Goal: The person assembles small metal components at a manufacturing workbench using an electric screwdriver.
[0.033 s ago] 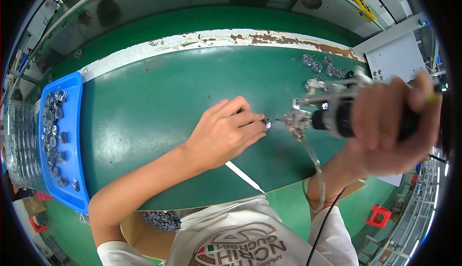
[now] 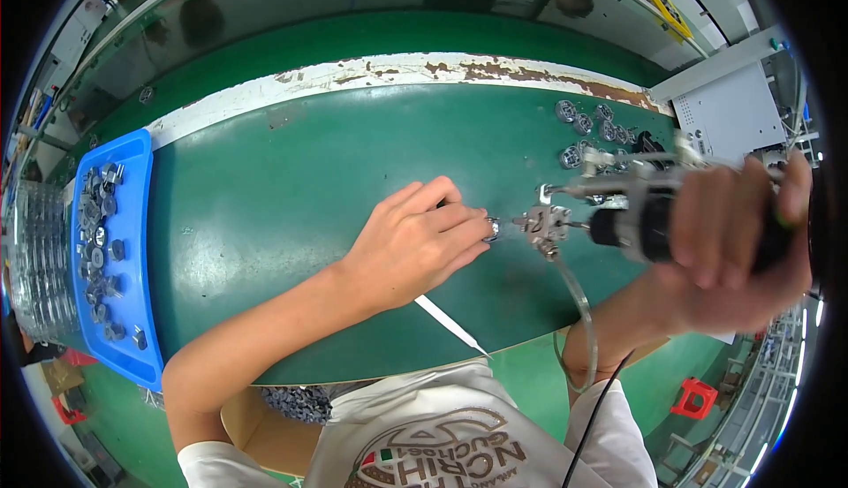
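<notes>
My left hand [image 2: 411, 245] is closed, its fingertips pinching a small round metal part [image 2: 492, 228] just above the green tabletop. From beneath that hand a slim white pointed tool [image 2: 450, 325] sticks out towards the near table edge; whether the palm grips it is hidden. My right hand [image 2: 738, 241], blurred, wraps around the black body of an electric screwdriver [image 2: 609, 226]. A metal nose [image 2: 545, 221] with a clear hose [image 2: 579, 302] forms the screwdriver's front end. Its tip points left at the metal part; contact between them cannot be made out.
A blue tray [image 2: 141, 223] of small grey parts stands at the left, beside stacked clear trays [image 2: 40, 267]. Several round metal parts [image 2: 583, 123] lie at the back right near a white control box [image 2: 724, 113]. A cardboard box [image 2: 265, 431] sits below the near edge.
My right hand and the screwdriver body have shifted slightly to the right and nearer to me, exposing more shaft behind the nose. My left hand stays almost still.
</notes>
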{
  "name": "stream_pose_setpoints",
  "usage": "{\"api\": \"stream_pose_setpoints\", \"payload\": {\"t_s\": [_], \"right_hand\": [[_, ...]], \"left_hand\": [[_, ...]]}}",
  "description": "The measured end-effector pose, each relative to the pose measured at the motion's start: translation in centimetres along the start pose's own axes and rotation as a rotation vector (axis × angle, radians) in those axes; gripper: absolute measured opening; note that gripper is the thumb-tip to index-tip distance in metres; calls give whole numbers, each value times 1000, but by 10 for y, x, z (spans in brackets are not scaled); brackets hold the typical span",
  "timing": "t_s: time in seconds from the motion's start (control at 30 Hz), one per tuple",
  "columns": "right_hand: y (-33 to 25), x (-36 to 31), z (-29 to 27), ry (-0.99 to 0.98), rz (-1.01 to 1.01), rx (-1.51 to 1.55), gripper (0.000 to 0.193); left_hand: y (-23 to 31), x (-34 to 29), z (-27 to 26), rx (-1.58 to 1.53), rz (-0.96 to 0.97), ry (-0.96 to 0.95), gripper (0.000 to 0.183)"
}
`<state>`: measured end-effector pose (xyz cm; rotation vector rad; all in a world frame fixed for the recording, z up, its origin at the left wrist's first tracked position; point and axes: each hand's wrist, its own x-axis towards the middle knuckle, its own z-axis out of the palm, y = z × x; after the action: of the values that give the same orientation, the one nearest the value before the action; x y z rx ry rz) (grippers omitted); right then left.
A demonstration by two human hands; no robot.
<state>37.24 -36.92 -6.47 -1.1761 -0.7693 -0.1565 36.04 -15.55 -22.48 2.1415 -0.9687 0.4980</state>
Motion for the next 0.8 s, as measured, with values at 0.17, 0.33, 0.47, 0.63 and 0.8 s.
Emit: {"api": "stream_pose_setpoints", "payload": {"t_s": [0.17,0.33,0.47,0.63,0.8], "right_hand": [[2,-7,4,22,0,-20,24],[12,-5,6,-69,30,-58,30],[14,-6,9,-91,46,-47,30],[16,-7,13,-70,42,-56,29],[18,-10,15,-3,33,-88,29]], "left_hand": [[3,2,-1,-60,-93,-40,38],[4,2,0,-61,-120,-52,44],[3,2,0,-66,-125,-56,45],[3,1,0,-61,-129,-58,48],[3,1,0,-73,-145,-64,50]]}}
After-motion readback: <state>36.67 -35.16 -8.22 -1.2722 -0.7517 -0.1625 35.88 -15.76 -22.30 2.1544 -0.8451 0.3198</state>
